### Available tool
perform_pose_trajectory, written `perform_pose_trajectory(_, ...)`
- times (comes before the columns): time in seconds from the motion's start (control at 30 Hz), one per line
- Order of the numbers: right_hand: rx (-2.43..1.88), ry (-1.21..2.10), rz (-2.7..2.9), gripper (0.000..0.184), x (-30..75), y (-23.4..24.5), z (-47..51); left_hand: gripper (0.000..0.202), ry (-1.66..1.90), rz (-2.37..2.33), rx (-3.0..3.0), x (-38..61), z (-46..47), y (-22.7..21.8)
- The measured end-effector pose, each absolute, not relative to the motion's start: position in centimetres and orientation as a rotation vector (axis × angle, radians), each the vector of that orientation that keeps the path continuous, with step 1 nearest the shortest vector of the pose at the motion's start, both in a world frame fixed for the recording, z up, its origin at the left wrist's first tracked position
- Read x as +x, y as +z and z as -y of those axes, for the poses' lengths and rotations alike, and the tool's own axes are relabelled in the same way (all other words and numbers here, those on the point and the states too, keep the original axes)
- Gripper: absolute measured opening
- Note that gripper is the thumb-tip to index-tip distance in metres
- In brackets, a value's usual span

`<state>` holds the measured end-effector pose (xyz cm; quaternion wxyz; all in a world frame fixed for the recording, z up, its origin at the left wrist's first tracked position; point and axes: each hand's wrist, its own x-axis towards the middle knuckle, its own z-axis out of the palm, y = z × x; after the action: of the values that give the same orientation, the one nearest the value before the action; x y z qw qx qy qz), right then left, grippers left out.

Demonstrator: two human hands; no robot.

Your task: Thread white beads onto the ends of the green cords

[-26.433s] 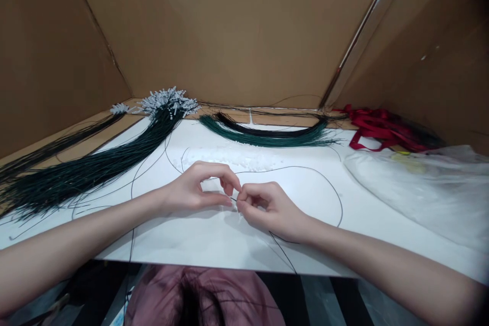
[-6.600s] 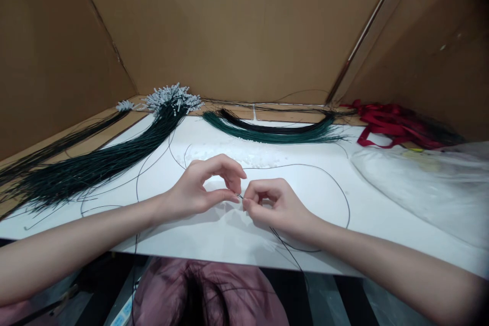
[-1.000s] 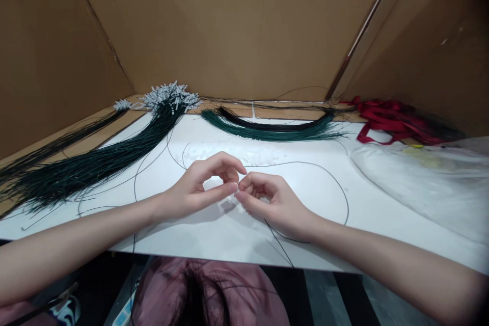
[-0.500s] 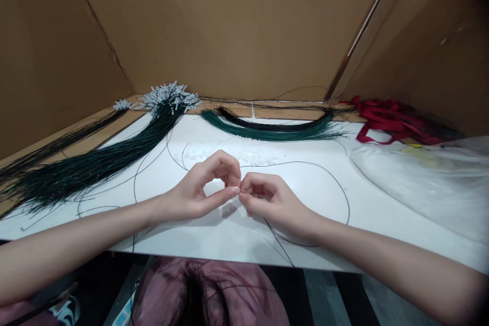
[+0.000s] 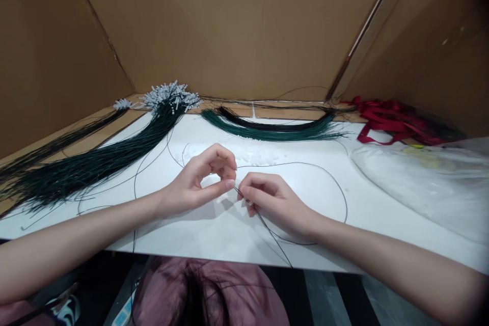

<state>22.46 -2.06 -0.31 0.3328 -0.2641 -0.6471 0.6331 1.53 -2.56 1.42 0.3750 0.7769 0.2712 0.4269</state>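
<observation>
Near the middle of the white board, my left hand (image 5: 208, 175) pinches the end of a thin dark cord (image 5: 270, 229) between thumb and fingertips. Just to its right, my right hand (image 5: 269, 194) closes on the same cord a short way along. The cord runs out below my right hand toward the board's front edge, and a loop of it curves around on the right. Small white beads (image 5: 260, 155) lie scattered behind my hands. Whether a bead sits on the cord between my fingers is too small to tell.
At left lies a large bundle of dark green cords (image 5: 103, 163) tipped with white beads. Green and black cords (image 5: 267, 132) lie curved at the back. Red ribbon (image 5: 393, 117) and a clear plastic bag (image 5: 428, 188) are at right. Cardboard walls (image 5: 229, 25) surround the white board (image 5: 183, 239).
My left hand has shifted slightly left and up, away from my right hand. A short stretch of cord now shows between the fingertips, which were together before.
</observation>
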Motion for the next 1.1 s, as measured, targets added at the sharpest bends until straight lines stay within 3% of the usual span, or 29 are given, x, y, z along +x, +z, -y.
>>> perform_pose_trajectory(0.43, -0.753, 1.590, 1.744, 0.019, 22.3, -0.3, 2.1, 0.018, 1.080, -0.738, 1.957, 1.1, 1.9, 1.6)
perform_pose_trajectory(0.57, -0.786, 1.575, 1.754, 0.015, 22.3, -0.2, 2.2, 0.019, 1.139, -1.023, 2.183, -0.3, 0.1, 1.8)
perform_pose_trajectory(0.73, -0.797, 1.567, 1.744, 0.013, 22.3, -0.1, 2.2, 0.016, 0.836, -1.320, 2.518, -1.9, -2.3, 1.7)
perform_pose_trajectory(1.1, -0.805, 1.568, 1.752, 0.012, 22.4, -0.1, 2.2, 0.018, 0.626, -1.469, 2.641, -3.3, -4.8, 0.4)
